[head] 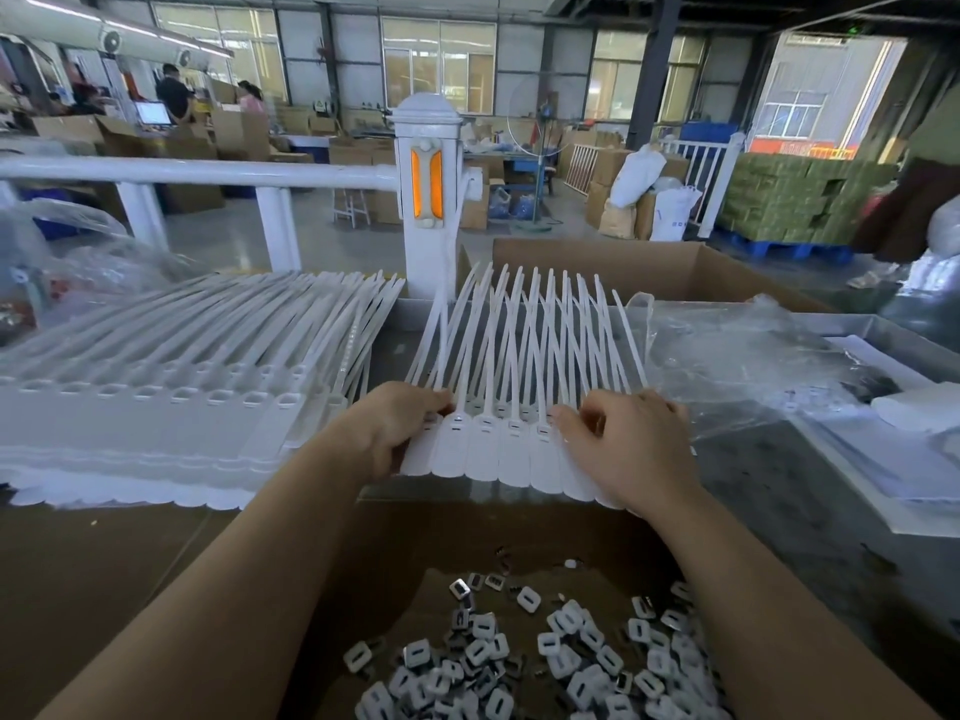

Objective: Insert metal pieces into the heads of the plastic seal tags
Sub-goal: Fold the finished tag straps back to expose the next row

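A strip of seal tags held fanned at the table edge, right over the box of metal pieces.

The strip of white seal tags (511, 449) lies on the table (779, 485) with its heads facing up and its tails spread away from the person, I'd guess so each slot is easy to reach. The box of metal pieces (519, 662) sits just below, near enough for quick picking. The left hand (387, 426) curls round the strip's left end, thumb on top, steadying it. The right hand (623, 444) rests on the right side with fingers bent and pinched toward a head; whether it holds a piece I cannot tell. Further left a larger stack of tags (156, 407) waits, and clear plastic bags (727, 366) lie crumpled to the right.
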